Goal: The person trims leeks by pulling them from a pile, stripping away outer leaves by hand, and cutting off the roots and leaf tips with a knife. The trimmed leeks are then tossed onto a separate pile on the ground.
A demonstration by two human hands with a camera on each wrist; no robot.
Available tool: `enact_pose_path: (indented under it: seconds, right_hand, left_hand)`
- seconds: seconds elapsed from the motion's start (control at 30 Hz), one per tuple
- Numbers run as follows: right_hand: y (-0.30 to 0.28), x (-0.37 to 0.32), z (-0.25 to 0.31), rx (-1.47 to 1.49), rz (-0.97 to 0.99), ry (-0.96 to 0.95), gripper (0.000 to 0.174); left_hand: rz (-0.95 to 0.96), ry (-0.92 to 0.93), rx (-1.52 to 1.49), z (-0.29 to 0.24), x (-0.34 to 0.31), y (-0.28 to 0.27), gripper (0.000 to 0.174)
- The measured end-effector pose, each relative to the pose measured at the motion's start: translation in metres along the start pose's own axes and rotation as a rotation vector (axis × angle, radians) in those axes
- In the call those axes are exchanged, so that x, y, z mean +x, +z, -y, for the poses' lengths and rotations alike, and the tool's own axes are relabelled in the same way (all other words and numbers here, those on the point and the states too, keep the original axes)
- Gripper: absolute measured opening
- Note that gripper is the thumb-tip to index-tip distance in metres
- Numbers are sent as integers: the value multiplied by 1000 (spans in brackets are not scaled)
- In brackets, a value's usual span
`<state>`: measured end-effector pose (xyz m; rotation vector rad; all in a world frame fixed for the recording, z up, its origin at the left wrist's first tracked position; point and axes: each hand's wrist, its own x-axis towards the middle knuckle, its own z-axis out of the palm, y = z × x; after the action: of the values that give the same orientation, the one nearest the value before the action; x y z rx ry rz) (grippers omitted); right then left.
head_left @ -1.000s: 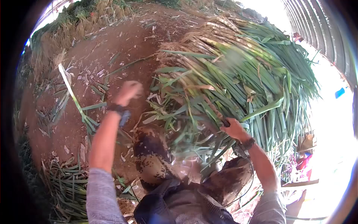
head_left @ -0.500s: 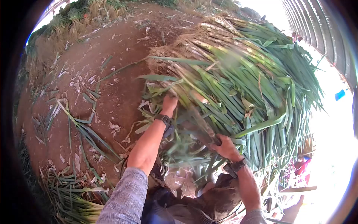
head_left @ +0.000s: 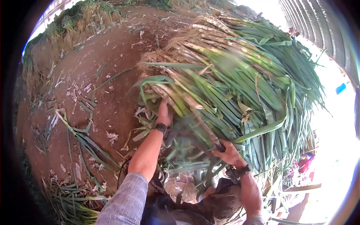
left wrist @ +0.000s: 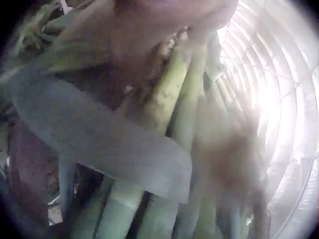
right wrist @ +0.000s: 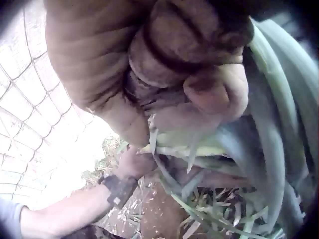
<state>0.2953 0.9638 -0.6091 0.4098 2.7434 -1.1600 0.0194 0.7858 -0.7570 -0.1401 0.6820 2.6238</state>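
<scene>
A big pile of leeks [head_left: 225, 75] lies in front of me, pale rooted ends to the left and green leaves to the right. At its near left edge, my left hand [head_left: 164, 113] grips a leek by its pale lower stalk. In the left wrist view the fingers cover the top of the leek stalks [left wrist: 172, 89], and a broad grey-green leaf [left wrist: 104, 139] crosses below. My right hand [head_left: 230, 153] is curled round the dark grip of a long thin brown rod [head_left: 200, 120], which slants up-left over the leeks. In the right wrist view the curled fingers [right wrist: 214, 92] hide most of the grip.
Brown ground [head_left: 101, 67] to the left carries scattered peelings and a loose leek [head_left: 84, 135]. More leeks [head_left: 71, 204] lie at lower left. Dark trousered knees flank loose leaves in front of me. A ribbed wall [head_left: 322, 41] rises at far right.
My left hand has swung right from over the bare ground to the leek pile and now holds on there. The right hand has moved slightly left and down with the rod.
</scene>
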Motion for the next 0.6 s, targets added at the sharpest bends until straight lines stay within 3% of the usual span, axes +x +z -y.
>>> enact_pose_path:
  seconds: [0.17, 0.2, 0.23, 0.3, 0.33, 0.4, 0.57, 0.6]
  right_hand:
    - [-11, -10, -2, 242, 72, 28, 34]
    - [-12, -8, -9, 229, 141, 66, 48]
    - [-7, -10, -11, 233, 153, 68, 48]
    - [2, -12, -12, -29, 56, -99, 48]
    - [5, -8, -11, -126, 128, -118, 46]
    - [10, -10, -7, -186, 104, -156, 44]
    - [17, -8, -9, -345, -7, -238, 37]
    - [17, -9, -9, -349, -6, -241, 37]
  left_hand:
    - [77, -23, 271, -46, -79, 44, 54]
    - [-29, -18, 328, -47, -84, 35, 51]
    - [-41, -18, 330, -44, -83, 21, 51]
    - [-166, -149, 336, -40, -78, -5, 51]
    - [-192, -226, 401, -51, -87, 7, 53]
    - [-144, -175, 350, -42, -82, -13, 54]
    - [7, -130, 213, -47, -92, 0, 57]
    - [-83, -143, 213, -45, -94, 3, 57]
